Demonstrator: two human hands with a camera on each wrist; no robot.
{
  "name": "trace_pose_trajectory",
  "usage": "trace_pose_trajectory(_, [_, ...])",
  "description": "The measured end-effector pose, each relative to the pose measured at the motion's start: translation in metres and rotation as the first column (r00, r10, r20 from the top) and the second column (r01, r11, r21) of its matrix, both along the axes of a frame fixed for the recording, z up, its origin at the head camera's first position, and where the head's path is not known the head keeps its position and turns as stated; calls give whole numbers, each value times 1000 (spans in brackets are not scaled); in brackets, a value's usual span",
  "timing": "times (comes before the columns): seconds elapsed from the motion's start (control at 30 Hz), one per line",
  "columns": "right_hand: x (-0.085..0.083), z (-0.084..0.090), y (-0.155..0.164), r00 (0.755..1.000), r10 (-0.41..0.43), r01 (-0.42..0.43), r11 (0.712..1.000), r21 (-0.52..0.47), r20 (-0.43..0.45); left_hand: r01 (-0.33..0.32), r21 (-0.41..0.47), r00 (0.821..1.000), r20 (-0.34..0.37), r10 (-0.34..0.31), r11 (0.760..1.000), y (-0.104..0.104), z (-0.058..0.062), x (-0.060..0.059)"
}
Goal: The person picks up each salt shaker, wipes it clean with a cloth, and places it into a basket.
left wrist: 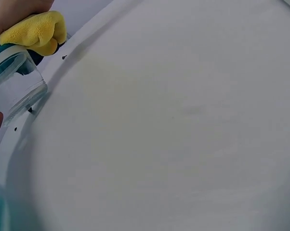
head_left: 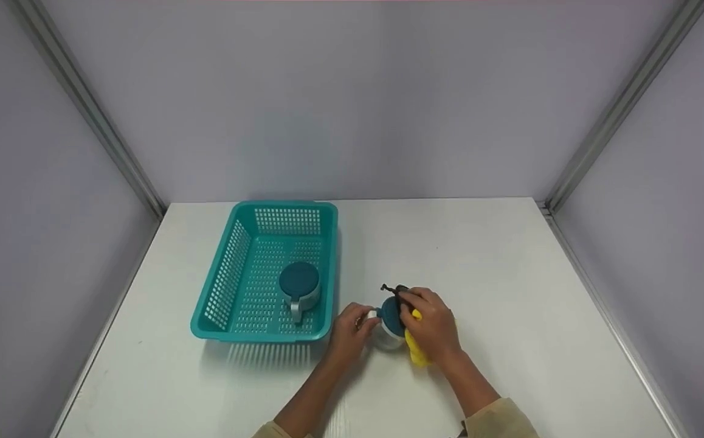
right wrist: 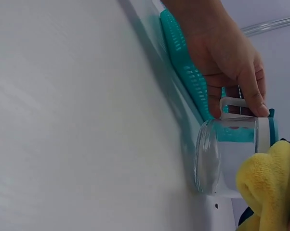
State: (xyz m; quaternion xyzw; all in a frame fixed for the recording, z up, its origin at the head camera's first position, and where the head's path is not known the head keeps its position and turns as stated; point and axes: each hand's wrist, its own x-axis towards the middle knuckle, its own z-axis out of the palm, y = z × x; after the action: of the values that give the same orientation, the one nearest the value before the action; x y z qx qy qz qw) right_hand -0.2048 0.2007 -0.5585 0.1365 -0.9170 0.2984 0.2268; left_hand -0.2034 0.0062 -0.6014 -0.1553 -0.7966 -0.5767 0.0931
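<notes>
A clear glass jar (head_left: 386, 339) with a white collar and a dark teal lid (head_left: 391, 316) stands on the white table. My left hand (head_left: 349, 331) pinches its white handle (right wrist: 233, 102), thumb near the lid hinge. From the right, my right hand (head_left: 431, 322) holds a yellow cloth (head_left: 416, 351) against the lid and collar. Something black with a thin knotted end (head_left: 388, 288) shows by the right fingertips; its kind is unclear. The right fingers are partly hidden by the cloth in the right wrist view.
A teal plastic basket (head_left: 201, 328) with perforated sides stands left of my hands. Inside it, towards the near right, is a similar jar (head_left: 299, 280) with a dark teal lid and a pale handle. Grey-white panels (head_left: 352, 103) enclose the table at the back and sides.
</notes>
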Motion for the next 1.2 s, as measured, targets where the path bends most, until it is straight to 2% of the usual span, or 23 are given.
trace_pose_trajectory(0.1, [2, 1, -1, 1000, -3, 3, 1000, 3, -30, -10, 16, 1000, 28, 10, 1000, 1, -1, 2])
trace_pose_trajectory(0.27, [5, 4, -3, 993, 20, -14, 998, 54, -118, -44, 27, 991, 126, 40, 999, 3, 2, 5])
trace_pose_trajectory(0.47, [6, 7, -9, 960, 77, -31, 985, 172, -271, -93, 40, 980, 183, 84, 995, 7, 7, 7])
trace_pose_trajectory(0.6, [6, 9, -12, 938, 98, -26, 976, 215, -333, -107, 68, 982, 164, 95, 992, 8, 9, 7])
trace_pose_trajectory(0.93, [7, 9, -15, 874, 150, -53, 975, 216, -463, -126, 120, 990, 79, 117, 985, 13, 12, 7])
trace_pose_trajectory(1.1, [9, 9, -15, 849, 166, -57, 973, 225, -502, -137, 151, 988, 84, 126, 979, 15, 14, 6])
trace_pose_trajectory(1.2, [9, 8, -15, 819, 189, -69, 970, 235, -541, -141, 164, 988, 83, 129, 976, 16, 15, 6])
